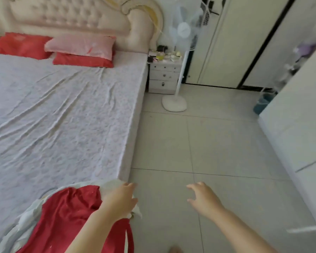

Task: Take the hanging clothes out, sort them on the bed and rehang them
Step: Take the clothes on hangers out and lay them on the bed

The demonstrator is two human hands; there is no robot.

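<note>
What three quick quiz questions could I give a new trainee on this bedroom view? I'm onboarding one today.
1. True or false: the right hand holds a hanger.
2. Which hand touches the red garment bundle at the bed corner: A left, B right?
3. Fill in: the standing fan is beside the ____.

Key: 1 false, it is open and empty over the floor. 2 A, the left hand. 3 nightstand.

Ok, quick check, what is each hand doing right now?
Left hand: closed on the red garment and its pale cover at the corner of the bed.
Right hand: open, empty, over the floor.
</note>
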